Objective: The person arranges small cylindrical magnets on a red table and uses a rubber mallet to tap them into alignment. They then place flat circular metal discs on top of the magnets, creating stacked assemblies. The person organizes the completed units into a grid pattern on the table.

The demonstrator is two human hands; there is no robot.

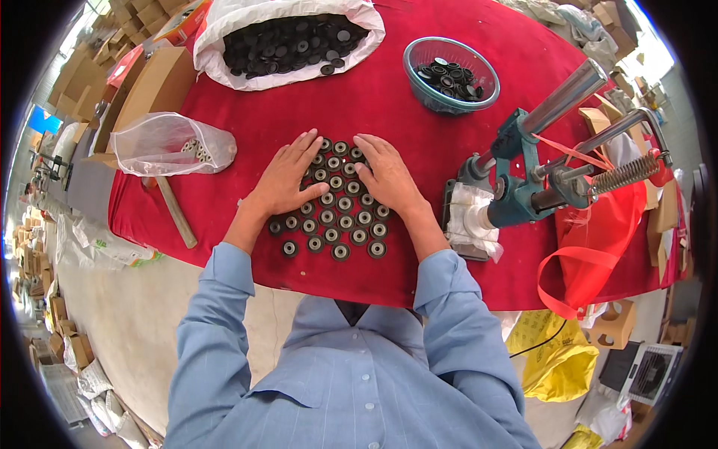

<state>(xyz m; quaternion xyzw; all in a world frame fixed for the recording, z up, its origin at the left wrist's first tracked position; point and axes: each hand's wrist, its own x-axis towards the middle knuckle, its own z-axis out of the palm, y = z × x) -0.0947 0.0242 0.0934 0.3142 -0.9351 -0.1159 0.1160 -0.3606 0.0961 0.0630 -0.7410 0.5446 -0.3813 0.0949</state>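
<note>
Several small black wheels with metal bearing centres (345,222) lie in a loose cluster on the red tablecloth (299,108). My left hand (288,176) rests against the cluster's left side, fingers stretched forward and thumb reaching in among the wheels. On the opposite side my right hand (389,178) lies over the edge of the group, its fingers extended and thumb apart. Both palms face down and partly cover some wheels. Neither hand grips anything that I can see.
A white sack of black discs (217,67) lies at the back. Nearby stands a teal basket (419,90) of black parts. At right is a green hand press (516,198) with a red bag (598,254). A clear bag (142,146) and a hammer (176,213) lie left.
</note>
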